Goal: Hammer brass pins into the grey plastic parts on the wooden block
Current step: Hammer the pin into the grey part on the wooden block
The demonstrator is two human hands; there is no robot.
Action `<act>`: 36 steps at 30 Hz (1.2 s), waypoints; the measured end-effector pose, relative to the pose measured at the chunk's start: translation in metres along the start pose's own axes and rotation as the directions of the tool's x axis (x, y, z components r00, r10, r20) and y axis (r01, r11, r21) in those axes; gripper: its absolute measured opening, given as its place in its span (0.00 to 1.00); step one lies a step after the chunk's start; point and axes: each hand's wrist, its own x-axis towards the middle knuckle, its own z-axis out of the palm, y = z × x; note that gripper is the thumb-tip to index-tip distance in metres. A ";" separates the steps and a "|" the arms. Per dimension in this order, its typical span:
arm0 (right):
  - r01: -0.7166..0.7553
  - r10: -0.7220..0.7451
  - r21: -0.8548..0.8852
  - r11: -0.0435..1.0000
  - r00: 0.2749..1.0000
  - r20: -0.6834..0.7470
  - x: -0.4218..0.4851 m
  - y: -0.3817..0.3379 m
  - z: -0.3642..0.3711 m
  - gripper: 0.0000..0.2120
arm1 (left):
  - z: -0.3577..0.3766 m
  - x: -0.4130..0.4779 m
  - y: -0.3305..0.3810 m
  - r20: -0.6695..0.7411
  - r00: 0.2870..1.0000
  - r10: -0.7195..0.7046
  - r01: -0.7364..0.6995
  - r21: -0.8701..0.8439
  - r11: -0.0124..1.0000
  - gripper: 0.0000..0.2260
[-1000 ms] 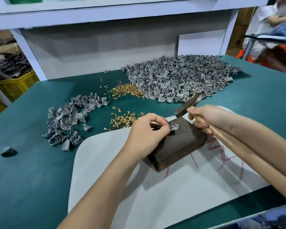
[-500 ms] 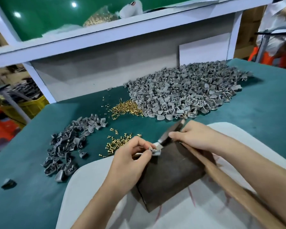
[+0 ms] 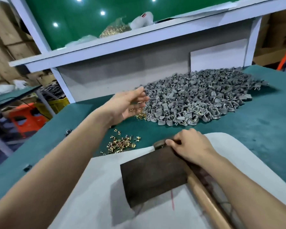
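Observation:
The dark wooden block (image 3: 152,177) lies on a white pad (image 3: 92,195), its top bare. My right hand (image 3: 191,147) grips the hammer near its head (image 3: 158,144), and the wooden handle (image 3: 205,195) runs back along the block's right side. My left hand (image 3: 127,104) is stretched out, blurred, fingers relaxed, above the far heap of brass pins (image 3: 141,115) beside the big pile of grey plastic parts (image 3: 196,100). I cannot tell whether it holds anything. A nearer scatter of brass pins (image 3: 120,144) lies left of the hammer head.
The green table (image 3: 254,129) ends at a white shelf frame (image 3: 106,47) behind the grey pile. A bag of pins (image 3: 114,30) sits on the shelf. Two stray grey parts (image 3: 27,167) lie near the table's left edge.
My left hand has left the block and reached forward towards the far pins and grey pile. The grey part is gone from the block. The hammer head has come down beside the block's far edge.

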 end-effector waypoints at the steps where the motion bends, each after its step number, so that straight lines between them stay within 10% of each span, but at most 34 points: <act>1: 0.002 -0.002 0.002 1.000 1.000 -0.010 0.000 0.002 0.001 0.18 | 0.003 0.007 0.004 0.016 0.999 0.050 -0.052 0.122 0.991 0.11; 5: 0.003 -0.003 0.001 1.000 1.000 -0.006 0.002 0.002 0.001 0.18 | 0.003 0.009 -0.034 0.134 0.984 0.114 -0.170 0.895 0.413 0.10; 9: -0.011 0.011 0.015 1.000 1.000 -0.002 0.002 0.002 0.002 0.19 | 0.002 -0.006 -0.082 0.150 0.986 0.071 -0.161 0.968 0.194 0.11; 19: -0.060 0.098 0.158 0.986 0.964 -0.247 0.001 -0.002 0.002 0.09 | 0.011 -0.013 -0.071 0.007 0.991 0.133 -0.063 0.908 0.415 0.05; 26: 0.195 -0.092 0.416 0.888 0.963 -0.254 -0.001 -0.014 0.005 0.09 | 0.057 -0.038 -0.057 -0.094 0.991 0.090 -0.053 0.339 0.939 0.10; 36: 0.369 -0.219 0.297 0.881 0.873 -0.437 -0.011 -0.029 -0.004 0.09 | 0.043 -0.068 -0.058 0.112 0.992 -0.054 0.070 -0.140 0.988 0.07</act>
